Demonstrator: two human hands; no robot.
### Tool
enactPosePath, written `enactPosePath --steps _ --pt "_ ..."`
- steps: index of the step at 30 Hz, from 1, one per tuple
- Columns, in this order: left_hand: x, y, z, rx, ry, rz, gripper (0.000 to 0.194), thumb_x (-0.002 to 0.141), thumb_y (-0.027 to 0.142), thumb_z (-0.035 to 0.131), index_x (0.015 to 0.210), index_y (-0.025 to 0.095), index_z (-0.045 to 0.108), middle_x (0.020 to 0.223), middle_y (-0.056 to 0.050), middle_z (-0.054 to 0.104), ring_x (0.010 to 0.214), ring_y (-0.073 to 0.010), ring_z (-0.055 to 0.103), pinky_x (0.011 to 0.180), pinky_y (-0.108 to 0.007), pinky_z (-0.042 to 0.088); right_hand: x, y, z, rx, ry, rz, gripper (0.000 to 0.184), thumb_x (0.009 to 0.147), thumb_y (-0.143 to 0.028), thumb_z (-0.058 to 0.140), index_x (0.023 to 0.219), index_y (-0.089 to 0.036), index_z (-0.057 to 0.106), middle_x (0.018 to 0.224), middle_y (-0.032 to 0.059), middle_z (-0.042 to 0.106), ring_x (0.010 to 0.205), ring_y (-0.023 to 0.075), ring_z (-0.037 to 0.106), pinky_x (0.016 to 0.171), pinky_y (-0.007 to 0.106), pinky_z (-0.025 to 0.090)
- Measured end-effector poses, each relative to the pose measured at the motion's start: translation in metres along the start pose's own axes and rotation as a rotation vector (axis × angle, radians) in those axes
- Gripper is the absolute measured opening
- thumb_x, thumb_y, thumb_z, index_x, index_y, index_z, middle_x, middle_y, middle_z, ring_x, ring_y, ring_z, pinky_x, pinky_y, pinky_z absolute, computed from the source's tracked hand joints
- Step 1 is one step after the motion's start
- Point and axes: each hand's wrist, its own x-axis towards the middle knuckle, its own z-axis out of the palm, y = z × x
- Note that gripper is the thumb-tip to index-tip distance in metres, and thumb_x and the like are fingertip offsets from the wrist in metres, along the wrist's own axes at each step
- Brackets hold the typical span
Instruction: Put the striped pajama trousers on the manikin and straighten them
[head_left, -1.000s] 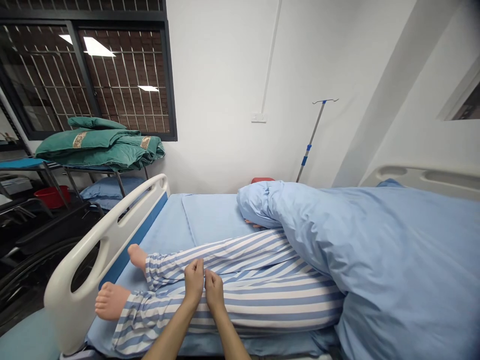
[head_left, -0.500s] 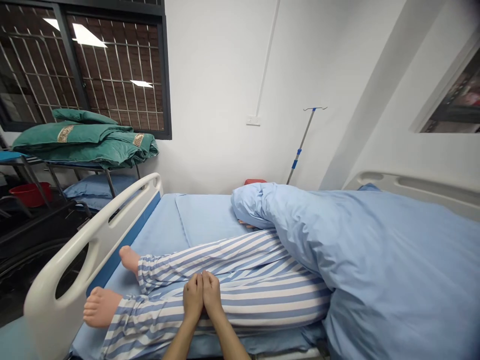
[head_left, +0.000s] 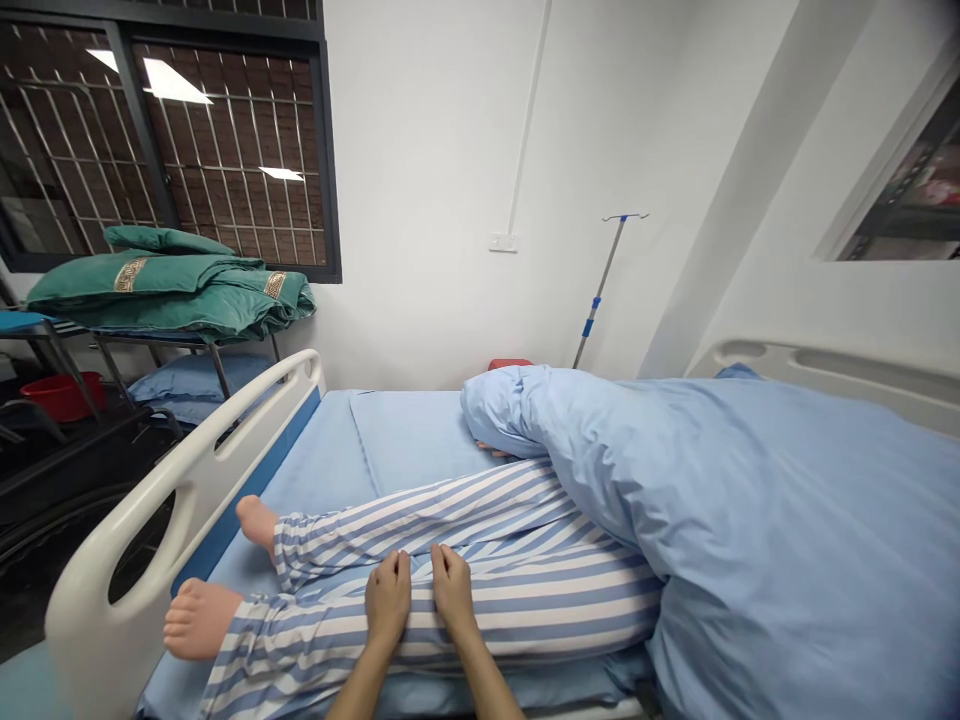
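Observation:
A figure in blue-and-white striped trousers (head_left: 540, 600) lies on the bed, with smooth, plastic-looking bare feet (head_left: 202, 618) at the left. Over the near trouser leg is my left hand (head_left: 388, 598), its fingers curled closed. A short gap to the right, my right hand (head_left: 453, 590) is closed in the same way, knuckles up. Neither hand shows anything in it; whether they touch the cloth I cannot tell. A light blue quilt (head_left: 735, 500) hides the upper body, and fingers (head_left: 491, 450) peek from under its folded edge.
A cream footboard (head_left: 112, 530) bounds the bed at left, a headboard (head_left: 855, 365) at right. Beyond the bed stand an IV pole (head_left: 604, 280) and a red object (head_left: 510, 364). Green folded bedding (head_left: 172, 285) lies on a rack near a red basin (head_left: 64, 396).
My hands were side by side, touching, and are now apart. The right hand has shifted to the right; the left has hardly moved. The figure and quilt look unchanged.

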Motion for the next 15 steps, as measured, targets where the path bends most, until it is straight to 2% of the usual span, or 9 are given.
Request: enactPosePath --steps 3,9,12,15 --pt "-0.001 0.003 0.001 0.044 0.001 0.006 0.034 0.086 0.034 0.031 0.060 0.020 0.050 0.059 -0.002 0.059 0.061 -0.0130 0.053 0.058 -0.023 0.028 0.000 0.009 -0.001 0.040 0.042 0.030 0.040 0.084 -0.045 0.038 0.053 -0.019 0.035 0.050 -0.0047 0.038 0.052 0.0102 0.033 0.051 0.023 0.025" --pt "0.000 0.006 0.003 0.077 -0.030 -0.021 0.032 0.084 0.033 0.032 0.059 0.020 0.047 0.059 -0.001 0.057 0.061 -0.0135 0.050 0.058 -0.024 0.026 0.001 0.006 -0.004 0.077 0.046 0.060 0.041 0.084 -0.045 0.039 0.052 -0.019 0.034 0.048 -0.0047 0.037 0.051 0.0100 0.033 0.050 0.023 0.023" --pt "0.005 0.013 0.005 -0.003 -0.036 -0.005 0.033 0.083 0.033 0.033 0.055 0.020 0.042 0.055 0.000 0.051 0.058 -0.0128 0.046 0.058 -0.024 0.026 0.001 0.006 -0.004 0.103 0.051 0.062 0.041 0.083 -0.044 0.040 0.052 -0.019 0.037 0.049 -0.0039 0.040 0.051 0.0101 0.034 0.050 0.023 0.023" --pt "0.010 0.032 0.010 -0.170 -0.010 0.001 0.033 0.080 0.035 0.035 0.052 0.019 0.037 0.050 0.003 0.043 0.054 -0.0112 0.041 0.055 -0.023 0.026 0.002 0.005 -0.005 0.127 0.046 0.070 0.041 0.083 -0.045 0.039 0.053 -0.018 0.039 0.050 -0.0029 0.042 0.052 0.0108 0.036 0.051 0.023 0.025"
